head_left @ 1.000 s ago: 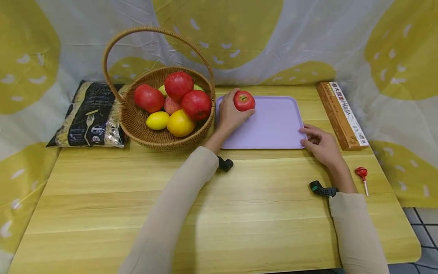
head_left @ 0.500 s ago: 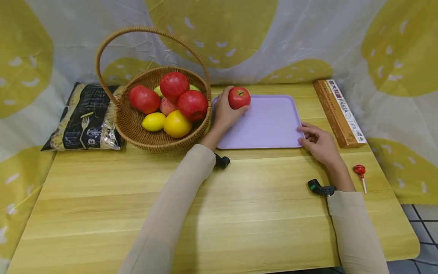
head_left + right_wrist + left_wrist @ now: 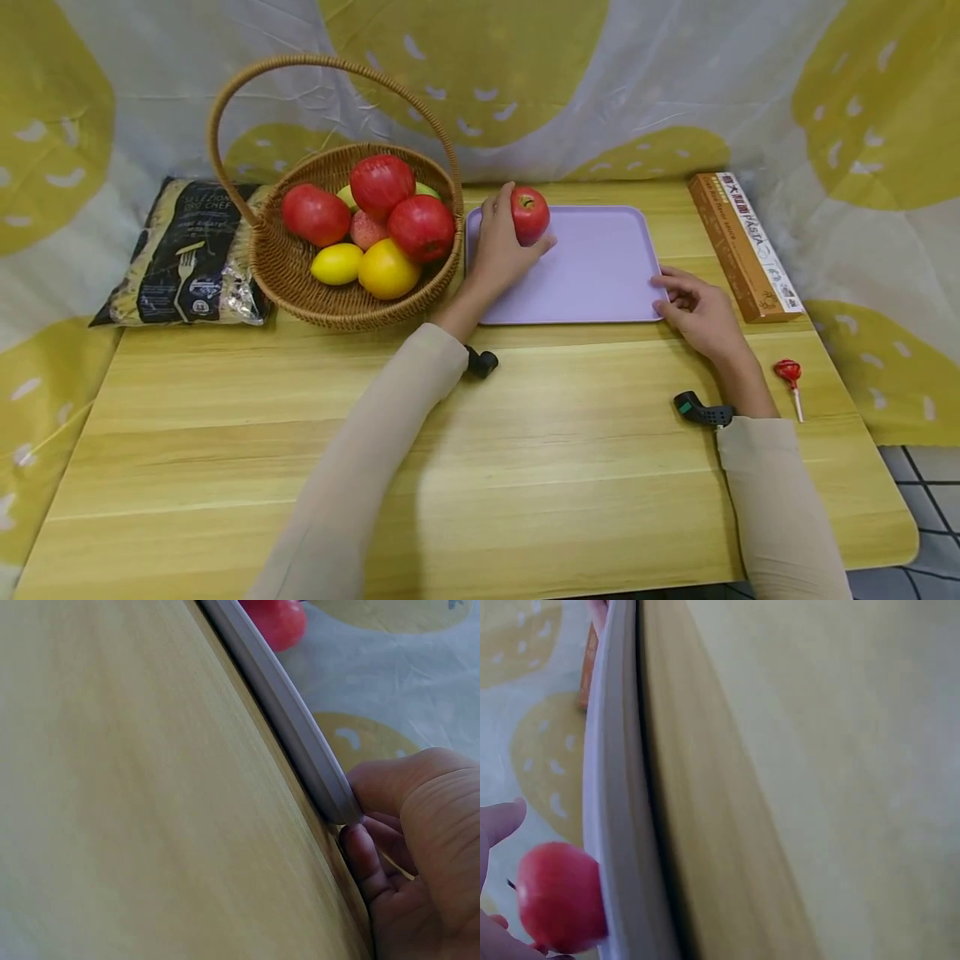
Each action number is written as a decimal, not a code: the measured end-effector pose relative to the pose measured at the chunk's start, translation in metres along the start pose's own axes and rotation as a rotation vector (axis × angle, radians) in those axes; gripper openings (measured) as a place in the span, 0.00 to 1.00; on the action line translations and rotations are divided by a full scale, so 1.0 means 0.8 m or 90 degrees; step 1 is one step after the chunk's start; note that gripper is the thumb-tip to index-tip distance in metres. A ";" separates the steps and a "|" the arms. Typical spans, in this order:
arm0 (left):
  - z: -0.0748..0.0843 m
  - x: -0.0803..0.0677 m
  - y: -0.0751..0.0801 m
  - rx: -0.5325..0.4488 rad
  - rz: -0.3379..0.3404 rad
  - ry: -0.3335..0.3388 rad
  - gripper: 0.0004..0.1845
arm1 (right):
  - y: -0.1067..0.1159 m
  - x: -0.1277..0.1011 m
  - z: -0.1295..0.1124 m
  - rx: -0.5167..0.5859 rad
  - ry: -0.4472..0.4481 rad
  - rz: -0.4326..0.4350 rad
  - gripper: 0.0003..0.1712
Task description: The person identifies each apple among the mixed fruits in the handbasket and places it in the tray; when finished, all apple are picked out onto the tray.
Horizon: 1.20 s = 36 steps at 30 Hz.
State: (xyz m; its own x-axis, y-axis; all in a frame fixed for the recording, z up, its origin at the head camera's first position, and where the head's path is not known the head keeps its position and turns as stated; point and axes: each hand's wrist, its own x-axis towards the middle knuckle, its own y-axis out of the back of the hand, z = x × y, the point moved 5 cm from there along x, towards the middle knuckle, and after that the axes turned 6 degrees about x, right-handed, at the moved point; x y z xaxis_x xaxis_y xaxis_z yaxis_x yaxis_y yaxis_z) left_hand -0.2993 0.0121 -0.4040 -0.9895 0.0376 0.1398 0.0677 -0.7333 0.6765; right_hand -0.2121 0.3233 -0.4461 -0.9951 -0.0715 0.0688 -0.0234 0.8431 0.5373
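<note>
A red apple (image 3: 530,215) sits at the left part of the lilac tray (image 3: 592,267), its stem end up in the head view. Beside it, my left hand (image 3: 501,246) has relaxed fingers along the apple's left side. In the left wrist view the thumb (image 3: 502,821) stands apart from the apple (image 3: 561,898), while the other fingertips are close to its lower side. At the tray's right edge, my right hand (image 3: 697,312) pinches the rim. The right wrist view shows thumb and fingers meeting at the tray's corner (image 3: 337,802).
Left of the tray stands a wicker basket (image 3: 262,267) with a tall handle, holding several fruits, among them a lemon (image 3: 337,264) and an orange (image 3: 388,269). A pasta bag (image 3: 187,258) lies beyond it. On the right are a pasta box (image 3: 742,246) and a red lollipop (image 3: 789,373).
The apple has come down onto the tray from the left hand, whose fingers have loosened and drawn a little away to the left. The right hand keeps its hold on the tray's edge.
</note>
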 end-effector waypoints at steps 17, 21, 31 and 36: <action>0.048 -0.087 0.087 0.009 -0.040 -0.186 0.39 | -0.003 -0.013 -0.047 -0.012 0.010 -0.013 0.21; 0.045 -0.104 0.124 -0.067 0.002 -0.250 0.30 | -0.002 -0.013 -0.047 -0.023 0.002 -0.005 0.20; 0.002 -0.115 0.211 -0.050 0.062 -0.251 0.29 | -0.002 -0.013 -0.044 -0.014 -0.004 -0.002 0.21; -0.031 -0.112 0.253 0.027 0.098 -0.164 0.33 | -0.002 -0.013 -0.044 -0.016 -0.006 0.000 0.21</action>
State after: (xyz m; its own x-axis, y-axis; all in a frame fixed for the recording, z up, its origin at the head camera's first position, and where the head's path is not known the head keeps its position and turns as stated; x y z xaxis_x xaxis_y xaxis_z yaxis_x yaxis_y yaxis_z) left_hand -0.2004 -0.1564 -0.2976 -0.9026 0.1034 0.4178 0.2246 -0.7150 0.6621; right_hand -0.1983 0.3039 -0.4182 -0.9959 -0.0661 0.0617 -0.0205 0.8298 0.5577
